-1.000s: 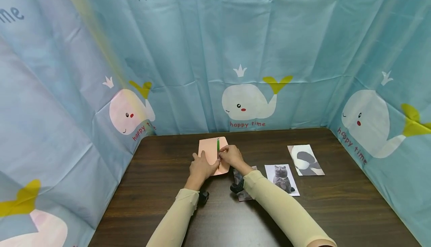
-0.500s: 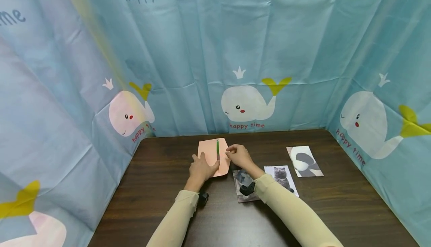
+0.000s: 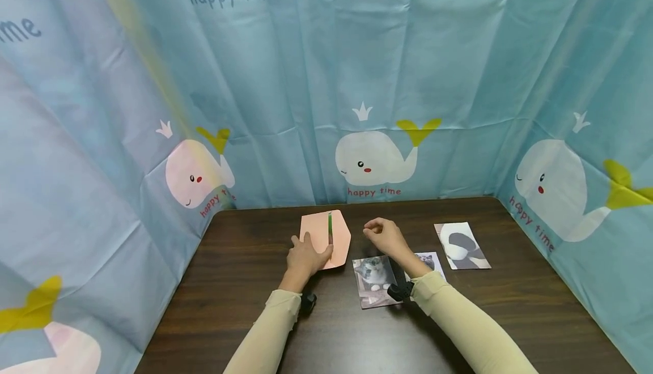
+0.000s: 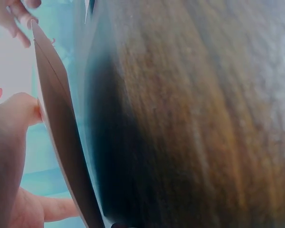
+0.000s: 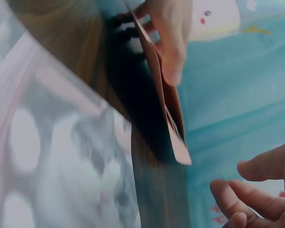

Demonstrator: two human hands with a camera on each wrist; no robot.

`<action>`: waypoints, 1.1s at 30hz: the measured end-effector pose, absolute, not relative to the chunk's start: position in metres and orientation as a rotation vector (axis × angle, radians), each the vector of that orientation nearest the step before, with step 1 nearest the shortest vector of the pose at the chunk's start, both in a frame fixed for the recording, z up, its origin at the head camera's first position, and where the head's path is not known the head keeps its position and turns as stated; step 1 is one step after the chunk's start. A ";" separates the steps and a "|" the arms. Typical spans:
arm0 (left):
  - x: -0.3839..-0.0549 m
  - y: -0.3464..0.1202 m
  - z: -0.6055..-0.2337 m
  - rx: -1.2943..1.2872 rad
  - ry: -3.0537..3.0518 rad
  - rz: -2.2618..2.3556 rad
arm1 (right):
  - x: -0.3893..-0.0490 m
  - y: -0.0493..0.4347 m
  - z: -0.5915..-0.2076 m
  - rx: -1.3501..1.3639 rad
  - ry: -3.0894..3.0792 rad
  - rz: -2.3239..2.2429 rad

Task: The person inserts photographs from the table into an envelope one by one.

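Observation:
A pale peach envelope (image 3: 339, 241) stands near the back of the table, its pointed flap turned right. A narrow green strip (image 3: 330, 226) shows at its opening. My left hand (image 3: 303, 258) holds the envelope at its lower left, with the thumb on its face in the right wrist view. That view shows the envelope (image 5: 176, 145) edge-on with its mouth parted. To the right of the envelope, my right hand (image 3: 388, 239) hovers with fingers loosely bent and nothing between them. Beneath my right wrist lies a cat photo (image 3: 374, 277).
Partly hidden by my right forearm is a grey cat photo (image 3: 431, 260). Farther right lies a photo (image 3: 461, 245) with grey and white shapes. The dark wooden table (image 3: 245, 249) meets a blue whale-print curtain (image 3: 285, 153) at the back and sides.
My right hand has let go of the envelope's opening and moved right, away from it. More of the flap and the nearest cat photo now shows. My left hand has stayed on the envelope.

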State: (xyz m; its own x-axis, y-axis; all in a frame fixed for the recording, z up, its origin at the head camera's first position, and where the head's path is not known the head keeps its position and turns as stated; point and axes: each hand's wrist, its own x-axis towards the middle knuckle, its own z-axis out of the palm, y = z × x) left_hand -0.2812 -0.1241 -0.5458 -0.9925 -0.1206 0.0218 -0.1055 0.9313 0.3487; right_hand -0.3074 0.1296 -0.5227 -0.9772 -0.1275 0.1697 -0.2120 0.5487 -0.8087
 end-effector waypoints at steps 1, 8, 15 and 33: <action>-0.282 -0.124 -0.546 0.177 -3.046 -0.545 | -0.307 0.134 -0.522 0.286 -2.690 1.406; -0.282 -0.125 -0.546 0.170 -3.036 -0.558 | -0.299 0.168 -0.525 0.208 -2.722 1.330; -0.281 -0.126 -0.547 0.156 -3.039 -0.566 | -0.293 0.197 -0.532 0.170 -2.719 1.243; -0.280 -0.127 -0.546 0.159 -3.055 -0.563 | -0.268 0.277 -0.540 0.103 -2.726 1.069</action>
State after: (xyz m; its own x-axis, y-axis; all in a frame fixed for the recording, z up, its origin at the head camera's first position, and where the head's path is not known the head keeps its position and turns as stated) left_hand -0.2800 -0.1269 -0.5459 -0.9943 -0.1061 0.0117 -0.0950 0.9293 0.3569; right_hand -0.2677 0.2774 -0.5400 -0.9752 0.0119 0.2211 -0.1416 0.7342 -0.6640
